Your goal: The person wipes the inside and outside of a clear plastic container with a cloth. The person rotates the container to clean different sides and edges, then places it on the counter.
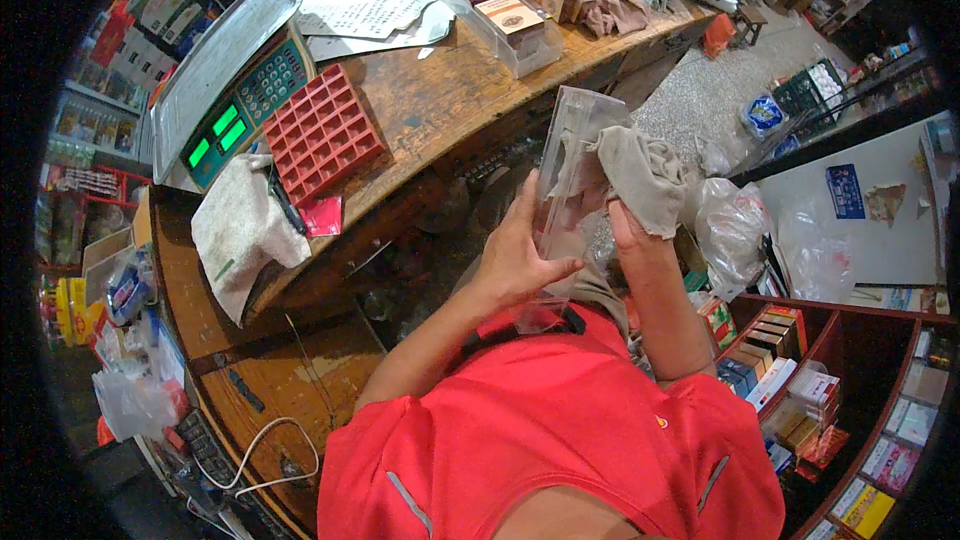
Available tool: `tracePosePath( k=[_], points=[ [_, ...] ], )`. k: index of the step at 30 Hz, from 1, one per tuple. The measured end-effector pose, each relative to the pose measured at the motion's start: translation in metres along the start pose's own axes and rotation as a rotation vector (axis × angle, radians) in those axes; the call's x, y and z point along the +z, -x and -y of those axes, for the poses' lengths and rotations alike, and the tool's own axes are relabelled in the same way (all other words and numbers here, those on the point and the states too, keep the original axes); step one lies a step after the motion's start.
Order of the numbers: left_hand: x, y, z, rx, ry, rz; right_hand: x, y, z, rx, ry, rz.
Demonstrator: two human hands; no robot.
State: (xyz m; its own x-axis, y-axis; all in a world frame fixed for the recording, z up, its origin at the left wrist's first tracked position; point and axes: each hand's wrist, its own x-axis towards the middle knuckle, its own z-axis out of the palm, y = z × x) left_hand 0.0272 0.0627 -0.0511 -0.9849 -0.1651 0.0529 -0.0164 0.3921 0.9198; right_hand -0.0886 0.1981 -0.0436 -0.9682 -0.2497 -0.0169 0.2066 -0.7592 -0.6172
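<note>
My left hand [517, 259] grips a clear plastic box [564, 142] by its left side and lower end, with the thumb spread across the bottom. The box is held tilted upright in front of my red shirt, off the wooden desk's front edge. A crumpled grey-beige cloth [646, 176] is bunched in my right hand [630, 231], at the right side of the box. The cloth hides most of my right fingers. Through the clear walls, part of the cloth or fingers shows blurred; I cannot tell which.
On the wooden desk [420, 112] lie a red compartment tray [322, 133], a digital scale [225, 90], handwritten papers [367, 0], a clear tray [536, 52] of small brown boxes and a brownish cloth [611, 0]. A whitish cloth [244, 225] hangs over the edge. Shelves with boxes [765, 345] stand right.
</note>
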Motion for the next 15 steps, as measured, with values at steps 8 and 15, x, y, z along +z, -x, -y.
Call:
tracePosePath(
  k=[8, 15],
  points=[
    [-0.001, 0.002, -0.01, -0.039, -0.008, 0.043, 0.002, 0.002, -0.007, -0.087, 0.111, -0.059],
    [0.001, 0.003, -0.015, -0.043, -0.1, 0.058, 0.054, 0.001, 0.009, -0.029, 0.344, -0.326]
  ],
)
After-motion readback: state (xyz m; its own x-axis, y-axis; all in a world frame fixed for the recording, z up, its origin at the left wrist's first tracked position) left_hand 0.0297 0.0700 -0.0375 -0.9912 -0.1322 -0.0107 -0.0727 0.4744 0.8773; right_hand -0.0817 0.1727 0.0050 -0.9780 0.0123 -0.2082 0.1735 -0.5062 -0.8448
